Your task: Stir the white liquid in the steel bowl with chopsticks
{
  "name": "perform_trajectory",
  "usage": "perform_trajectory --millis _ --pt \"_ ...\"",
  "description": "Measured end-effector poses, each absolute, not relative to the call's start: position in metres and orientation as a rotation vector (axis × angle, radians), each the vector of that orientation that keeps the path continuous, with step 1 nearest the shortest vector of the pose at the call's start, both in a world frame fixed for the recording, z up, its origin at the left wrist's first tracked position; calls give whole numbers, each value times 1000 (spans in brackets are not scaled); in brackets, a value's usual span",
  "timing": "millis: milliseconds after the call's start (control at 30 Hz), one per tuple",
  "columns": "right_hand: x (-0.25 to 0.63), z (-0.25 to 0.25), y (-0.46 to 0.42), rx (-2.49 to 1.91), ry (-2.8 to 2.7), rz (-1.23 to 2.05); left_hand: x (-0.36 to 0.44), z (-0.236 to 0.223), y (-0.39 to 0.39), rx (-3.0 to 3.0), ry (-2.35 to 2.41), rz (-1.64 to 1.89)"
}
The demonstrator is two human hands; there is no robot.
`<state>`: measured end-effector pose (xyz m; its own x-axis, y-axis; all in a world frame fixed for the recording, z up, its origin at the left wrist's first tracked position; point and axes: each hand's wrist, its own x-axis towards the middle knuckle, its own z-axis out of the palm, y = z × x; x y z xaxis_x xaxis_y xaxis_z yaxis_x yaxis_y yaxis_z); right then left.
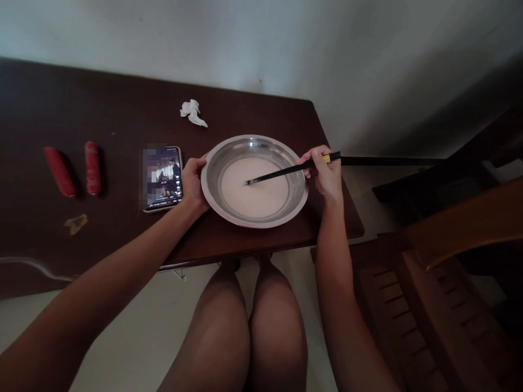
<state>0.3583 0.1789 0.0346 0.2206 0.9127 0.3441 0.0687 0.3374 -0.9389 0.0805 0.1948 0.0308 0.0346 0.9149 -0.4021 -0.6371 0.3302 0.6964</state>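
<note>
A wide metal bowl [212, 188] holds a pale, milky batter [255, 190] on the dark wooden table [122, 109]. My left hand [193, 182] grips the bowl's left rim, fingers closed on it. My right hand [322, 171] is at the right rim, closed on black chopsticks [281, 173] with a gold band. Their tips dip into the batter near its middle.
A phone [162, 178] with a lit screen lies just left of the bowl. Two red wrapped sausages [75, 169] and a scrap of wrapper [75, 223] lie further left. A crumpled tissue [193, 112] sits behind the bowl. Wooden furniture [441, 272] stands at the right. My knees are below the table edge.
</note>
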Motion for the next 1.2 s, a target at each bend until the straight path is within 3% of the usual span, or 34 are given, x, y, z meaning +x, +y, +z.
perform_trajectory --millis 167,333,533,700,900,1067,1200 --pt "360 36 179 -1060 -1088 639 81 33 194 350 963 1237" --pt "359 34 179 -1080 -1178 769 81 33 194 383 991 1260" --pt "362 34 179 -1081 -1122 641 80 33 194 374 954 1248" --pt "359 35 178 -1068 -1200 772 80 34 193 374 991 1248" --pt "362 35 179 -1083 -1084 627 81 36 193 351 976 1226" --pt "360 34 178 -1048 -1206 788 81 32 195 369 917 1296" --pt "362 32 180 -990 -1173 702 80 27 197 399 923 1292"
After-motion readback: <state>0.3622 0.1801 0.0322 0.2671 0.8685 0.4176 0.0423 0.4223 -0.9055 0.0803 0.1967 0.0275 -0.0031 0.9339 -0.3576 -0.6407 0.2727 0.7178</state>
